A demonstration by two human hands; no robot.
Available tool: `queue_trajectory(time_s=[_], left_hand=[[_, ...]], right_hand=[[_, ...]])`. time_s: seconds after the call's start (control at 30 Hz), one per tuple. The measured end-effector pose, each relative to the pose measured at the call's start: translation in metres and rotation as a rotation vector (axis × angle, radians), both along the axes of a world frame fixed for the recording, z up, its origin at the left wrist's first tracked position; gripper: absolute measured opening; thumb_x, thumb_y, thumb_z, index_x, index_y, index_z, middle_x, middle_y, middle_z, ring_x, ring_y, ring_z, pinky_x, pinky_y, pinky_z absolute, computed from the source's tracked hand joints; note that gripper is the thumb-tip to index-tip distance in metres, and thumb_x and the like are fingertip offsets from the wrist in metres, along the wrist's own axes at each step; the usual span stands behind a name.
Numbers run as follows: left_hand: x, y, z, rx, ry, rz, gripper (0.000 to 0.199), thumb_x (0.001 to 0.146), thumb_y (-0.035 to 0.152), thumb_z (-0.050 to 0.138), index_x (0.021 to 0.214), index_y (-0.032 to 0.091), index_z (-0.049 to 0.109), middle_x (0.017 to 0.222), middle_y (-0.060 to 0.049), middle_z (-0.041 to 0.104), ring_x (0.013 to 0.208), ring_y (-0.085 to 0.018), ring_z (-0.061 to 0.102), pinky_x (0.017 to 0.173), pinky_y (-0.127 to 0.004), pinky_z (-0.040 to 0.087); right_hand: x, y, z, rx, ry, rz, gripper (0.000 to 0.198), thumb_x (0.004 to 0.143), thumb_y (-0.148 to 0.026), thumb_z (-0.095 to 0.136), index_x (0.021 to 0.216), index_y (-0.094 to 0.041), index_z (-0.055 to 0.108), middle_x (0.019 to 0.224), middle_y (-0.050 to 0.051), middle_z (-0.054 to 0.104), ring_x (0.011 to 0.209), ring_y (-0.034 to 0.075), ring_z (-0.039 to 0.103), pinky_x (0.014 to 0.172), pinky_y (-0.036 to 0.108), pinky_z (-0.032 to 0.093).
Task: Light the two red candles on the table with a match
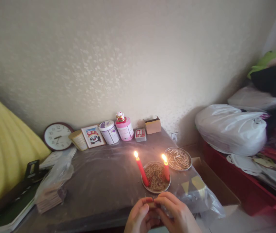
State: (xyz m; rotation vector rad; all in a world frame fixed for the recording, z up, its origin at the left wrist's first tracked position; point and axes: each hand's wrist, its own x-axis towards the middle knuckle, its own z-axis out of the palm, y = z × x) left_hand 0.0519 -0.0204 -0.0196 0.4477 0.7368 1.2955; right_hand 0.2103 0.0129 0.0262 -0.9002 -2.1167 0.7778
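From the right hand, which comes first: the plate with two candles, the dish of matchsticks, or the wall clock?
1. Plate with two candles, just ahead of the right hand.
2. Dish of matchsticks, farther back, right.
3. Wall clock, far left against the wall.

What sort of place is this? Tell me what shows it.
Probably a lived-in room at home: a table against a wallpapered wall holds a clock, a panda picture and two lit red candles, with stuffed plastic bags piled alongside.

There is one view only, from the head, looking forward and down across the desk [99,174] toward the wall [128,58] behind it. The near desk edge and both hands sit close at the bottom; the wall fills the upper half.
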Motion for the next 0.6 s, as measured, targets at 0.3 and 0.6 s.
queue_trajectory(time_s=[0.3,0.6], left_hand=[[-0.0016,-0.0054,0.0043,-0.002,0.053,-0.037,0.041,0.069,0.048,0.073,0.096,0.017,0.07,0.091,-0.012,0.076,0.082,-0.026,0.069,0.076,-0.039,0.048],[-0.0027,-0.0099,0.0074,-0.051,0.073,-0.109,0.049,0.064,0.058,0.072,0.088,0.016,0.073,0.082,-0.012,0.076,0.084,-0.031,0.069,0.072,-0.038,0.046]], right_hand=[[0.0021,-0.0028,0.0033,0.045,0.005,-0.009,0.017,0.089,-0.009,0.053,0.092,-0.021,0.065,0.091,0.003,0.066,0.083,0.016,0.065,0.074,0.022,0.051],[0.0032,-0.007,0.0074,0.083,0.0,0.006,0.015,0.089,-0.012,0.054,0.094,-0.02,0.066,0.091,0.005,0.068,0.082,0.017,0.068,0.072,0.021,0.054]])
